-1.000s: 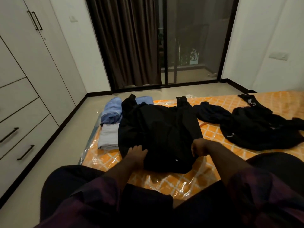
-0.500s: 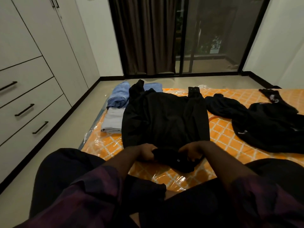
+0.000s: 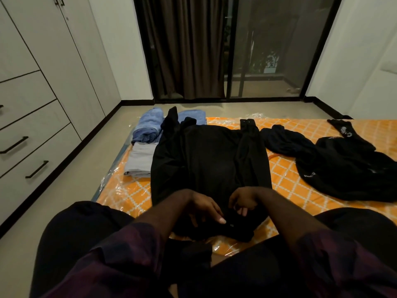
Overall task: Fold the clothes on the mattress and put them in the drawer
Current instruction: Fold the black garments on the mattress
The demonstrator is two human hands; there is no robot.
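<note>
We see a black garment (image 3: 210, 164) spread flat on the orange-patterned mattress (image 3: 285, 179), its sleeves folded inward and its near hem bunched at the edge closest to us. Both our hands meet at that hem. The left hand (image 3: 204, 208) lies on the fabric with its fingers extended, pressing down rather than curling, so its grip reads as loose and unclenched. The right hand (image 3: 243, 201) has its fingers curled in over the hem; whether they actually pinch cloth we cannot tell, since black fabric and shadow hide the fingertips. Just left of the garment, a folded grey piece (image 3: 139, 162) sits on the mattress with blue folded clothes (image 3: 148, 127) beyond it. To the right, well apart from our hands, a heap of dark clothes (image 3: 348, 171) lies unfolded. The white drawers (image 3: 32, 147) with dark handles stand closed along the wall on the left, across a strip of floor (image 3: 71, 190)
</note>
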